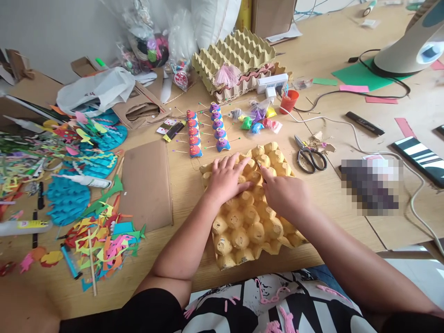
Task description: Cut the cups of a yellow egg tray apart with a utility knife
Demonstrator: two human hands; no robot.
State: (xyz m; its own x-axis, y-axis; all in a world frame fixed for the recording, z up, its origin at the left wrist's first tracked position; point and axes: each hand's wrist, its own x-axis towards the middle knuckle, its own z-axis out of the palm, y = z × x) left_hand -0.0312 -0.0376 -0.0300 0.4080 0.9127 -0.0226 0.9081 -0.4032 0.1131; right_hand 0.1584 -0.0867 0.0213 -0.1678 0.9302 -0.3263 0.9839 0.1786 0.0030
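Note:
A yellow egg tray (239, 236) lies on the table right in front of me, its rounded bumps facing up. My left hand (227, 178) rests on its left half with the fingers stretched and spread, pressing the tray. Over the upper middle of the tray is my right hand (286, 192), curled closed with the index finger pointing down between the bumps. A small dark tip shows at that fingertip; what the hand holds is hidden. Black-handled scissors (310, 157) lie to the right of the tray beside brown scraps.
Two rows of painted egg-carton strips, one red and blue (194, 134), one purple and blue (218, 127), stand behind the tray. Cardboard (145, 185) and colourful paper scraps (107, 240) lie left. Stacked egg trays (236, 53), a red cup (289, 101) and a white cable (350, 132) sit farther back.

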